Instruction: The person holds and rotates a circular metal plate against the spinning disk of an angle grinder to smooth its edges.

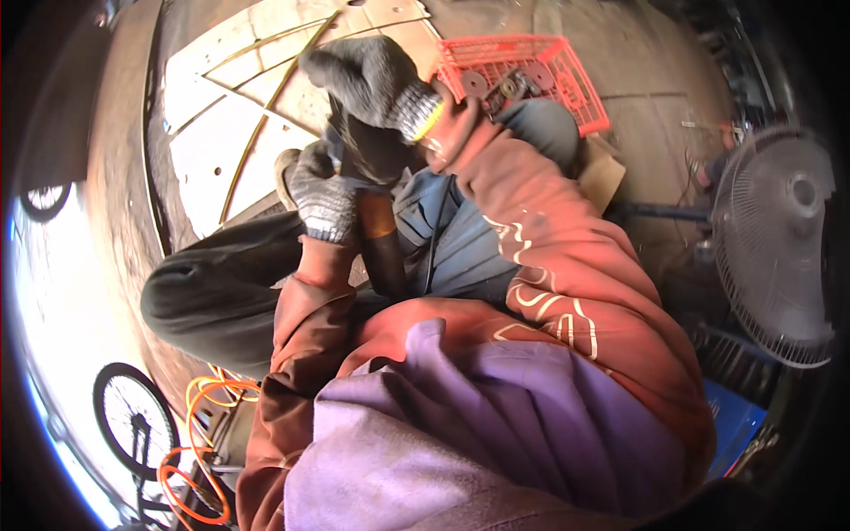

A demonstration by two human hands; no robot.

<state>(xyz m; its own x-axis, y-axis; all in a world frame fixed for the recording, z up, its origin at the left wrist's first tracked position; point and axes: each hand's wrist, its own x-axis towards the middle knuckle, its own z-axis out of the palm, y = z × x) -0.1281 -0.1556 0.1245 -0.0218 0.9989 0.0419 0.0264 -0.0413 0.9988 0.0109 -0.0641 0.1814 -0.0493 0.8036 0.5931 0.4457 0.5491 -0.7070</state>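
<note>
My left hand [323, 195], in a grey knitted glove with a pale cuff, is in front of my lap with its fingers curled closed. A small blue-grey piece [334, 146] shows at its fingertips; I cannot make out its kind. Farther forward, my right hand [367, 84], in a matching glove with a yellow-edged cuff, is bent over with closed fingers. What it grips is hidden. Just below it is a dark shape [376, 150], too shadowed to name. The pale metal sheet [226, 164] lies beyond both hands, with holes and a long narrow strip [266, 119] across it.
A red plastic crate [575, 84] with discs [474, 84] and a dark tool inside stands ahead on the right. A grey fan [779, 221] is at the right. Orange hose [204, 389] coils at the lower left beside a bicycle wheel [135, 420]. My bent legs flank the work.
</note>
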